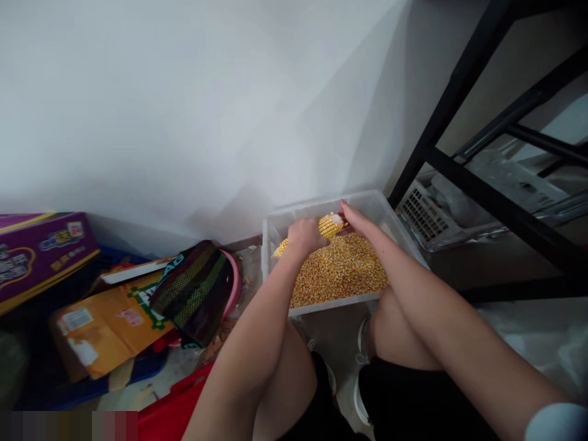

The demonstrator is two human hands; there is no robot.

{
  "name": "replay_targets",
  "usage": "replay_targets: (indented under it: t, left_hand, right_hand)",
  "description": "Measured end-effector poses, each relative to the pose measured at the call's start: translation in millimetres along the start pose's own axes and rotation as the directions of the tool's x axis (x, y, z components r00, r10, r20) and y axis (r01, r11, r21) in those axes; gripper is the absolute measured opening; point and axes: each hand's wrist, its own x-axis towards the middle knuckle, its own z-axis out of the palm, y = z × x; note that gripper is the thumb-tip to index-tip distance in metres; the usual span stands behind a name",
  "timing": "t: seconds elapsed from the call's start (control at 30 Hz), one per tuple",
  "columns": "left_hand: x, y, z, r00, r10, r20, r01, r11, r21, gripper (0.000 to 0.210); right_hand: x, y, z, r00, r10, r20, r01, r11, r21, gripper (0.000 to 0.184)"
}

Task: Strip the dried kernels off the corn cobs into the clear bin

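Observation:
My left hand (305,234) is wrapped around a yellow corn cob (329,226), which sticks out on both sides of the fist. At its right end the cob shows a pale, bare patch. My right hand (354,218) is curled close to that end, with the thumb uppermost. Something dark reddish lies between its fingers and the cob, and I cannot make out what it is. Both hands are above a translucent plastic bin (337,309), where loose corn kernels (342,269) form a broad heap.
On the left are a purple box (43,254), an opened orange-brown carton (113,324), a dark mesh bag (195,291), a pink basin rim (236,282) and a red container (177,398). A black metal frame (496,196) and a white basket (425,214) stand right. Behind rises a white wall (184,104).

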Motion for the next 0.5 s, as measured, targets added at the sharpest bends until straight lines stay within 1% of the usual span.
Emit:
replay_targets:
  t: [0.07,0.13,0.2,0.23,0.3,0.37,0.4,0.5]
  left_hand:
    - [2.6,-1.4,2.7,0.999,-0.034,0.002,0.034,0.999,-0.020,0.058]
    - [4.7,-1.4,4.1,0.997,-0.081,0.007,0.082,0.995,-0.052,0.062]
    - [5.9,-0.3,3.5,0.990,-0.142,0.014,0.143,0.984,-0.107,0.067]
    - [6.3,0.5,2.6,0.986,-0.169,0.017,0.169,0.975,-0.141,0.069]
    - [7.2,2.3,0.1,0.976,-0.214,0.025,0.215,0.952,-0.217,0.073]
    - [9.8,3.7,-1.9,0.972,-0.232,0.047,0.235,0.922,-0.307,0.073]
    - [12.1,4.1,-2.3,0.972,-0.226,0.064,0.234,0.901,-0.365,0.071]
    - [23.1,4.4,1.2,0.983,-0.151,0.104,0.184,0.809,-0.559,0.060]
  right_hand:
    - [-7.1,-2.0,-1.4,0.998,0.025,0.055,-0.029,0.997,0.067,0.050]
    - [-13.6,-3.0,0.1,0.991,-0.035,0.131,0.026,0.997,0.072,0.041]
    - [-17.6,-2.4,3.9,0.970,-0.104,0.218,0.090,0.993,0.074,0.037]
    - [-18.5,-1.8,6.4,0.958,-0.133,0.255,0.113,0.989,0.092,0.037]
    - [-18.6,-0.7,11.1,0.938,-0.184,0.293,0.136,0.975,0.177,0.034]
    - [-17.7,-1.0,14.9,0.932,-0.226,0.285,0.140,0.946,0.293,0.026]
    - [-17.3,-1.7,16.4,0.937,-0.233,0.259,0.138,0.931,0.337,0.023]
    - [-16.7,-4.9,21.8,0.966,-0.195,0.169,0.108,0.900,0.422,0.017]
